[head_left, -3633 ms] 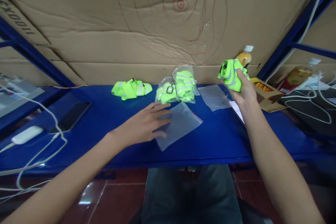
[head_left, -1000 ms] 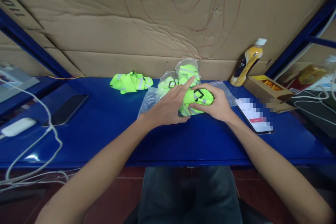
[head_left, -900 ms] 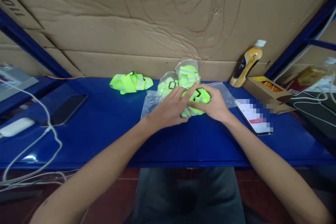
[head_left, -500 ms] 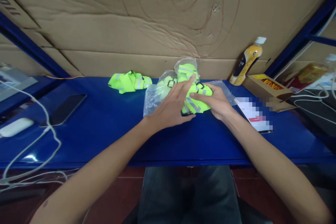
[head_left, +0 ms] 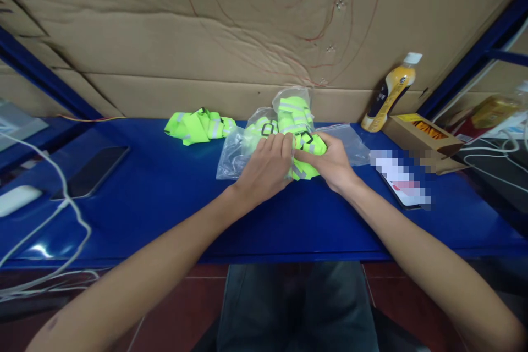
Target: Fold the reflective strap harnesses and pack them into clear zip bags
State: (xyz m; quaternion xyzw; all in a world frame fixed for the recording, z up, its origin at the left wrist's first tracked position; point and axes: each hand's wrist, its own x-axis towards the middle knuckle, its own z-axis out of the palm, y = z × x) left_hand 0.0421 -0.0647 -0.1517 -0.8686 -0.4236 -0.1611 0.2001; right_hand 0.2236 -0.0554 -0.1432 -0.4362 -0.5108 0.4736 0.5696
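Note:
A bundled neon yellow reflective vest point(head_left: 307, 170) with grey stripes and a black buckle is between my hands above the blue table. My left hand point(head_left: 270, 162) has its fingers curled over the bundle's left side; the fingertips are hidden. From the right, my right hand point(head_left: 336, 162) grips the same vest, thumb on top. Just behind, a bundled vest point(head_left: 295, 113) sits in clear plastic, and another bagged vest point(head_left: 262, 129) with a black buckle lies to its left. Further left is a separate vest bundle point(head_left: 198, 126). A clear plastic bag point(head_left: 231, 157) spreads beside my left hand.
A tilted yellow drink bottle point(head_left: 390, 93) leans against the cardboard backing point(head_left: 185, 49). Right of it stands an open cardboard box point(head_left: 424, 143), with a phone point(head_left: 398, 181) in front. At left lie a dark phone point(head_left: 97, 170), a white device point(head_left: 18, 198) and white cables point(head_left: 76, 214).
My left hand's fingers, stretched across the bundle before, are now curled down on its left side. My right hand still holds the vest, which shows less of itself. The view has shifted slightly.

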